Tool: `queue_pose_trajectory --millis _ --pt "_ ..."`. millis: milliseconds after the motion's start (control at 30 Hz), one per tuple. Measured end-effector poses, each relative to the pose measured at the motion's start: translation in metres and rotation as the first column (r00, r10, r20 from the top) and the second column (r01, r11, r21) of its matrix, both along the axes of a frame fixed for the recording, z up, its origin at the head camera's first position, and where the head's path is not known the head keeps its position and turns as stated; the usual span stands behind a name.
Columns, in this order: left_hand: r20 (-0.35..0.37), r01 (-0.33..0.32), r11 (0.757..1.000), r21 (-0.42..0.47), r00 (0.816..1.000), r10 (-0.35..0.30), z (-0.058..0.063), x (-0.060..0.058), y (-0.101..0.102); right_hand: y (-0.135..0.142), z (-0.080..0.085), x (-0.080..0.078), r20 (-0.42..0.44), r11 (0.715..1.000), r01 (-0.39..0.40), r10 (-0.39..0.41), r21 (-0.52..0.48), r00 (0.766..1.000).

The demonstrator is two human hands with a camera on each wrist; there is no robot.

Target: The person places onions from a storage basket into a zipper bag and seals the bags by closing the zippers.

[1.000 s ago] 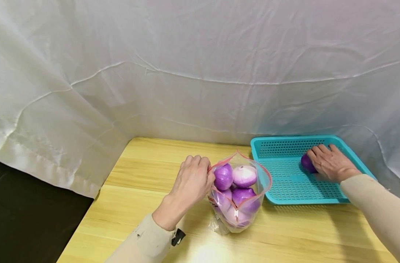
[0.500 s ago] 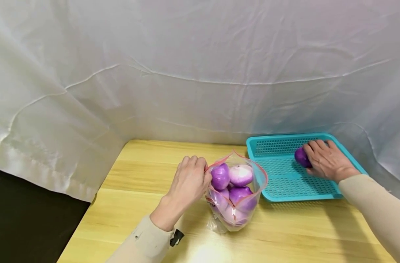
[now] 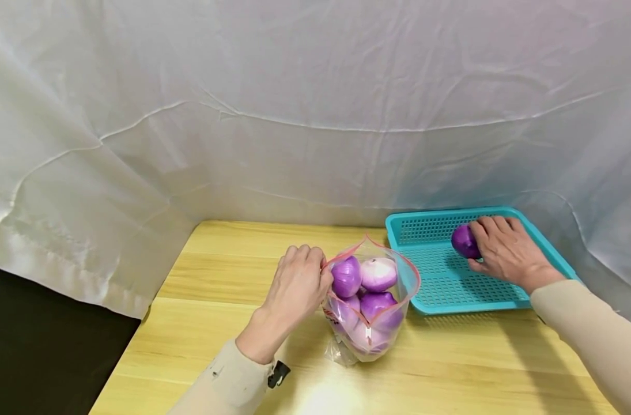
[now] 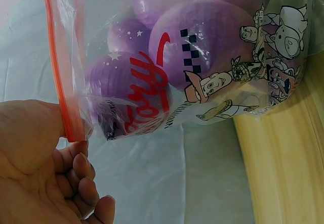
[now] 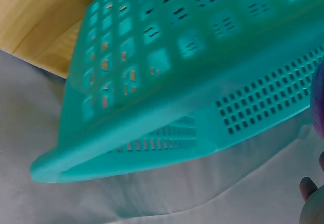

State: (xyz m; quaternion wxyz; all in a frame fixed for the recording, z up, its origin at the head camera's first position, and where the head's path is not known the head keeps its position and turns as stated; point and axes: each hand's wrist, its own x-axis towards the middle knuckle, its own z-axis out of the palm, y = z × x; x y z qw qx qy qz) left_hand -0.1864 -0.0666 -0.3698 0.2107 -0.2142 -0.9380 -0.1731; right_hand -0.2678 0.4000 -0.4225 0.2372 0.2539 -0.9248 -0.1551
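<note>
My left hand [image 3: 301, 283] pinches the red-edged rim of a clear zip bag [image 3: 405, 288], its thumb on the seal in the left wrist view. Several purple onions [image 3: 376, 305] fill the bag, one with a pale top [image 3: 379, 273]; printed cartoon figures [image 4: 217, 85] show on its side. Over the turquoise basket [image 3: 439, 300], my right hand [image 3: 512, 252] grips a dark purple onion [image 3: 465, 241] with thumb and fingers; it looks lifted off the basket floor. Only a sliver of that onion [image 5: 318, 100] and some fingertips [image 5: 308, 187] appear in the right wrist view.
The bag and basket stand close together on a wooden table [image 3: 222, 276]. A pale cloth [image 3: 294, 167] hangs behind the table and down its left side. A dark floor area [image 3: 45, 340] lies beyond the left edge.
My right hand has raised the onion and brought it a little left within the basket. The left hand keeps its hold on the bag's rim. The view has shifted slightly.
</note>
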Motion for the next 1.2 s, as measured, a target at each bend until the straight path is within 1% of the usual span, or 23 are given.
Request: queue_pose_trajectory --millis 133,233,433,533,800,1033,1200 --pt "-0.016 0.01 1.0 0.005 1.0 -0.01 0.001 0.0 0.0 -0.008 0.008 0.005 -0.029 1.0 -0.017 0.017 -0.024 0.999" --pt "-0.028 0.015 1.0 0.009 1.0 -0.015 0.003 -0.001 0.0 -0.015 0.017 0.008 -0.061 0.998 -0.039 0.036 -0.05 0.997" --pt "-0.02 0.011 1.0 0.016 1.0 -0.01 0.006 -0.002 -0.002 -0.032 0.037 0.011 -0.116 0.993 -0.086 0.077 -0.077 0.99" --pt "-0.013 0.01 1.0 0.019 1.0 -0.01 0.007 -0.002 -0.002 -0.04 0.046 0.013 -0.149 0.989 -0.125 0.112 -0.082 0.983" --pt "0.007 0.0 1.0 0.024 1.0 0.0 0.007 -0.002 -0.002 -0.063 0.069 0.019 -0.283 0.96 -0.257 0.217 -0.114 0.934" --pt "0.019 0.001 1.0 0.02 1.0 -0.002 0.011 -0.005 -0.001 -0.08 0.085 0.026 -0.327 0.949 -0.295 0.244 -0.115 0.913" --pt "0.026 0.001 1.0 0.021 1.0 -0.002 0.015 -0.007 0.0 -0.094 0.095 0.03 -0.386 0.93 -0.341 0.267 -0.137 0.883"
